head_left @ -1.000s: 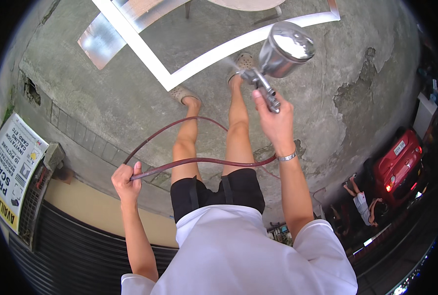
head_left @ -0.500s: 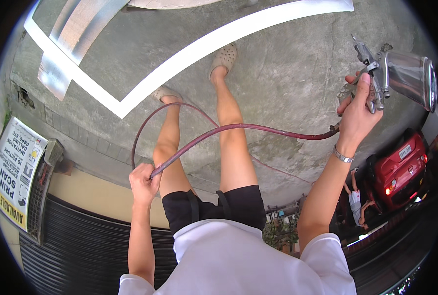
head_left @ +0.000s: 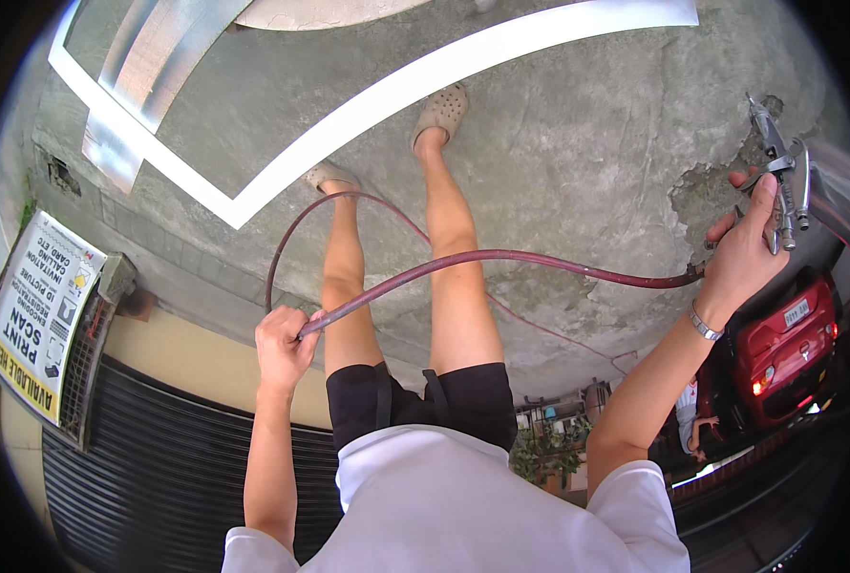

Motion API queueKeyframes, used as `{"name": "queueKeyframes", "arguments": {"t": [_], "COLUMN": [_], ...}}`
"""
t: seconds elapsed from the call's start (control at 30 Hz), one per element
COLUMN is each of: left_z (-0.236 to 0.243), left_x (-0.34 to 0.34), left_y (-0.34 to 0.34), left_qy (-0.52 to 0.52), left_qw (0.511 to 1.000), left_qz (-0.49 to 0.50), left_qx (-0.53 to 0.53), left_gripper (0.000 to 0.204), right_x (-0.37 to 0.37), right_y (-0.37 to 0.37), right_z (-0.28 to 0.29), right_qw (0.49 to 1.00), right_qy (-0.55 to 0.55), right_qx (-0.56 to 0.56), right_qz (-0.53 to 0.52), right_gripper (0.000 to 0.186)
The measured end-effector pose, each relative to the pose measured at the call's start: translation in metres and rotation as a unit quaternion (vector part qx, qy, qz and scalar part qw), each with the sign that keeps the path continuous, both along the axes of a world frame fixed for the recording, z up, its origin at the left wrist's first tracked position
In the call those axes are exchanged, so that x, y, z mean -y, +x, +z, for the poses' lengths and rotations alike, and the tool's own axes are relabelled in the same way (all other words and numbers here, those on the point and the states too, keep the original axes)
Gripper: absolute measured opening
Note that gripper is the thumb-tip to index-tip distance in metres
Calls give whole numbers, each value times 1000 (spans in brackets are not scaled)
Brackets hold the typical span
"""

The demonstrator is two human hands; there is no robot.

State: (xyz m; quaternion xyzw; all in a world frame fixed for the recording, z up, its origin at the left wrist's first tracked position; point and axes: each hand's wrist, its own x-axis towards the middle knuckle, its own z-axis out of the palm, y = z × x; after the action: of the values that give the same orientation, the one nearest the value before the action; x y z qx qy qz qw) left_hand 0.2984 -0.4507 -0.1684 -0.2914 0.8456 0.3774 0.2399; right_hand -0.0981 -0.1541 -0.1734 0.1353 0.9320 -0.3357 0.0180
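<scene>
My right hand [head_left: 745, 253], with a metal watch on its wrist, is closed round the grip of a silver spray gun [head_left: 780, 167] far out to the right. The gun's clear cup reaches toward the dark picture rim and is partly cut off. A dark red hose [head_left: 501, 255] runs from below that hand across my legs to my left hand [head_left: 285, 349]. My left fingers are wrapped round the hose, which loops on toward my feet and trails off behind. In front of me lies a white frame [head_left: 396, 95] with a curved side and a sharp corner.
Shiny metal strips [head_left: 158, 67] lie by the white frame's left side. The ground is rough concrete [head_left: 578, 134], broken in a patch near the spray gun. A printed signboard [head_left: 48, 306] and a dark roller shutter [head_left: 158, 468] stand left. A red car [head_left: 788, 353] and another person [head_left: 690, 420] are at right.
My right hand has swung further right and slightly nearer with the spray gun, drawing the hose along. The left hand keeps its grip, almost unmoved.
</scene>
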Motion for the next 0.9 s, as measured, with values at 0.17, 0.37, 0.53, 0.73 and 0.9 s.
{"name": "queueKeyframes", "arguments": {"t": [0.17, 0.37, 0.53, 0.73, 0.9], "left_z": [-1, 9, 15, 17, 16], "left_x": [12, 45, 38, -6, -14], "left_y": [9, 19, -2, -32, -31], "left_qy": [-33, -83, -65, -7, 10], "left_qw": [999, 996, 997, 997, 997], "left_qz": [-3, 20, -1, -23, -3], "left_qx": [-8, 3, -33, -69, -70], "left_gripper": [44, 48, 47, 45, 44], "right_x": [7, 23, 14, -20, -25], "right_y": [42, 84, 33, -51, -61], "right_z": [12, 41, 8, -15, -7], "right_qw": [990, 953, 976, 996, 997], "right_qy": [-27, -164, -64, 66, 73], "right_qx": [139, 230, 192, 42, -35], "right_qz": [-14, 108, 83, 30, 1], "right_gripper": [30, 35, 34, 42, 45]}}
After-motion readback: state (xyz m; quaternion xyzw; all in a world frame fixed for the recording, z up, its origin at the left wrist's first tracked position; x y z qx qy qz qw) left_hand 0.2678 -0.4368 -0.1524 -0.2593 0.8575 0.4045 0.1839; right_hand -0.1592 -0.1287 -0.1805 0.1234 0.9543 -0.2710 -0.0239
